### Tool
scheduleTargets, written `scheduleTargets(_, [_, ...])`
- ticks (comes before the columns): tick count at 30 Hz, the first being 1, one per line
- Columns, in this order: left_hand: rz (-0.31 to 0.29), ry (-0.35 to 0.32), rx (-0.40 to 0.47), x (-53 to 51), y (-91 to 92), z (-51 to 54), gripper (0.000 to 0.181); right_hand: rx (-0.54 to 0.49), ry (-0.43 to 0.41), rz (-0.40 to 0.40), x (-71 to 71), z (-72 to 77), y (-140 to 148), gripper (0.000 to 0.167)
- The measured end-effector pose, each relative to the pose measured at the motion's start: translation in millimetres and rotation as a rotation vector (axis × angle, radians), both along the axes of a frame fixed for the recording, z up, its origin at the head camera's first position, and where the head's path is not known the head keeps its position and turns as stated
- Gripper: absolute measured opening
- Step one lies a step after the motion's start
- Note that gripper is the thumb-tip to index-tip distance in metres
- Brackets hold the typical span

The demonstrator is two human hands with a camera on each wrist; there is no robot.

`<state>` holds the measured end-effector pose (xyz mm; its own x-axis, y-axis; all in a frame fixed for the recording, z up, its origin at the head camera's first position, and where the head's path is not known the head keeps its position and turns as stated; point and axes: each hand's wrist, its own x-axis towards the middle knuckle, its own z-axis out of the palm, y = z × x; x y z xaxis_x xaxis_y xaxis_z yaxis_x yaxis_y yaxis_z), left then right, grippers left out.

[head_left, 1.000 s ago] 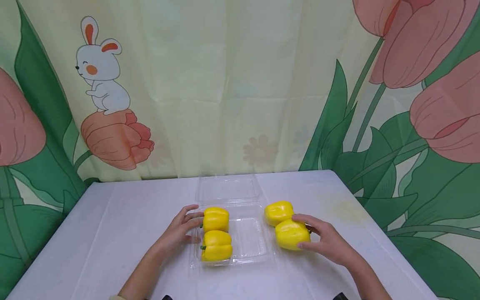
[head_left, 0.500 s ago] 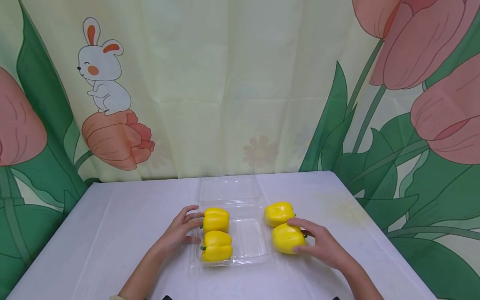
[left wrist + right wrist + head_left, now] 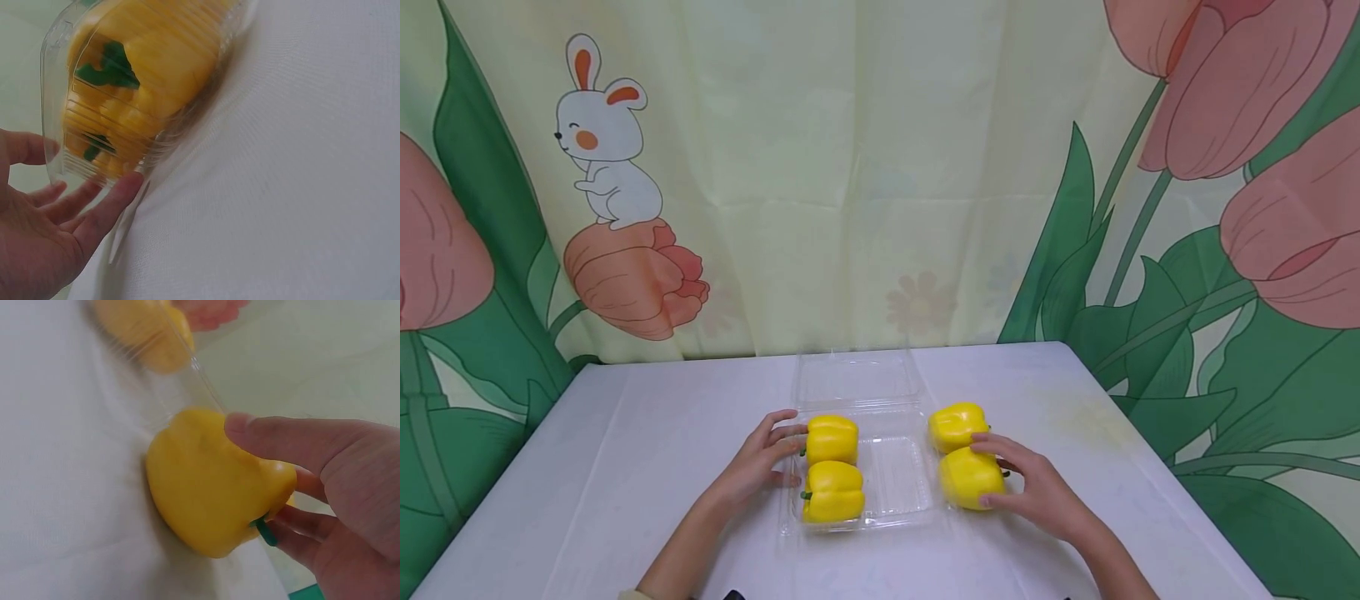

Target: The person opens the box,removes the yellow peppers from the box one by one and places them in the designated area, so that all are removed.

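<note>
My right hand [image 3: 1026, 483] grips a yellow bell pepper [image 3: 970, 478] just right of a clear plastic clamshell box [image 3: 898, 475]. In the right wrist view, the thumb lies on one side of this pepper [image 3: 200, 475] and the fingers on the other, near its green stem. Behind it is a second loose yellow bell pepper [image 3: 957, 425]. Two more yellow bell peppers sit in the box's left half, a rear one [image 3: 832, 439] and a front one [image 3: 835, 492]. At the box's left wall, my left hand [image 3: 760, 462] touches the outside with spread fingers.
The box's lid [image 3: 857, 377] lies folded back toward the rear edge of the white-covered table [image 3: 647, 450]. Behind the table hangs a printed curtain [image 3: 850, 175] with tulips and a rabbit.
My right hand has moved slightly left and toward me, bringing the gripped bell pepper closer to the box. My left hand stays at the box's left side.
</note>
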<state>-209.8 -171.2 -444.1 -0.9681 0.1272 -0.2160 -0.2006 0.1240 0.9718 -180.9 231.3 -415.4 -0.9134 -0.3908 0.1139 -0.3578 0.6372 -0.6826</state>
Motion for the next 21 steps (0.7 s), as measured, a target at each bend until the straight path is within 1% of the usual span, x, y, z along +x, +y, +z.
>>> scheduleTargets(8, [-0.026, 0.002, 0.001, -0.1, -1.8, -0.2, 0.057, -0.027, 0.014, -0.020, 0.6, 4.3, -0.4, 0.052])
scheduleTargets(12, [-0.039, 0.001, 0.007, -0.4, -3.1, -0.4, 0.058, -0.039, 0.034, -0.032, -0.4, 7.4, -1.1, 0.052])
scheduleTargets(21, [-0.033, 0.004, 0.013, 0.1, -2.5, -0.2, 0.058, -0.035, 0.052, -0.063, -4.0, 18.0, -6.0, 0.057])
